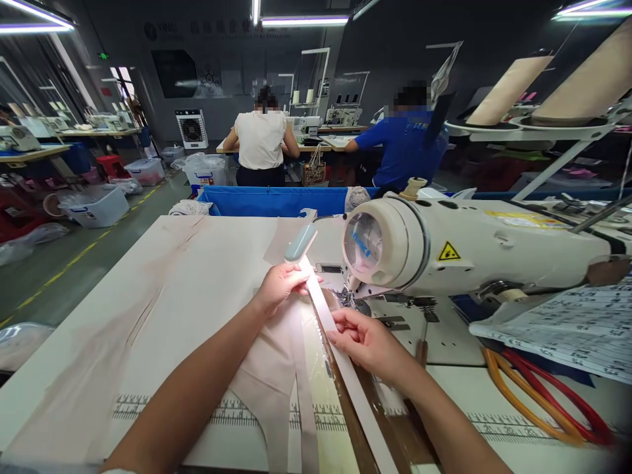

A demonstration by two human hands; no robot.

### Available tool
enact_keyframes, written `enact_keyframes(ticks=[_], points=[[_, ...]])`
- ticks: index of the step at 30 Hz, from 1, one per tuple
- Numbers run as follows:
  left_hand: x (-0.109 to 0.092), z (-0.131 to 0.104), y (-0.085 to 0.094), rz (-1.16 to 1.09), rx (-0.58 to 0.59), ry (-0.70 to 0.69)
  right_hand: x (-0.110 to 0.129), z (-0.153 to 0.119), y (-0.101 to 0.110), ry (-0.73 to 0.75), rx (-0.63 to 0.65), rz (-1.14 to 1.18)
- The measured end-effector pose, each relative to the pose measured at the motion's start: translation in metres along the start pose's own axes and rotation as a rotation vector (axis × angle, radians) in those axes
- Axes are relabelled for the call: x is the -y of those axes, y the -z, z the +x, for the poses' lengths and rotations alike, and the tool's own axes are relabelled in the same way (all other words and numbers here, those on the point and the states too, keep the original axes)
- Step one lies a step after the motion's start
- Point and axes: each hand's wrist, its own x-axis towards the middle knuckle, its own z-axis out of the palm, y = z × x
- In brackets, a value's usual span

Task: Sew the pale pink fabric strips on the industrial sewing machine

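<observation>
A long pale elastic band [358, 405] slants from beside the sewing machine's needle area down to the front edge. My left hand [282, 286] pinches its far end between thumb and fingers, under a small lit lamp [301, 243]. Closer to me, my right hand [360, 337] grips the same band between thumb and fingertips. Beige cut fabric [264, 372] lies on the table below my left hand, partly covered by my forearm. To the right of the band's far end stands the white sewing machine [474, 243]; the hand and machine parts partly hide its presser foot.
Scissors with orange and red handles [598, 424] rest at the right, near a printed cloth [567, 322]. Sheer fabric [93, 368] lies across the table's left side. Thread cones [508, 89] stand upper right. Two people [261, 138] sit at machines beyond a blue cloth bin [276, 199].
</observation>
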Motion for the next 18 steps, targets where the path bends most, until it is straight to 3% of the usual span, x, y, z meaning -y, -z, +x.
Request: enact_keyframes(ticks=[4,9,13,16,18], points=[[-0.005,0.002,0.005,-0.038,-0.036,-0.053,0.004,-0.007,0.007,0.011,0.070,-0.054],[-0.020,0.003,0.014,-0.030,-0.187,-0.074,0.007,-0.011,0.006,-0.001,0.170,-0.076],[-0.020,0.006,0.021,-0.014,-0.271,-0.043,0.011,-0.006,-0.003,0.028,0.040,-0.055],[-0.018,0.006,0.024,0.012,-0.197,0.084,0.022,-0.001,-0.010,0.069,-0.093,-0.067],[-0.023,0.003,0.026,0.050,0.015,0.247,0.034,0.003,-0.014,0.105,-0.162,-0.097]])
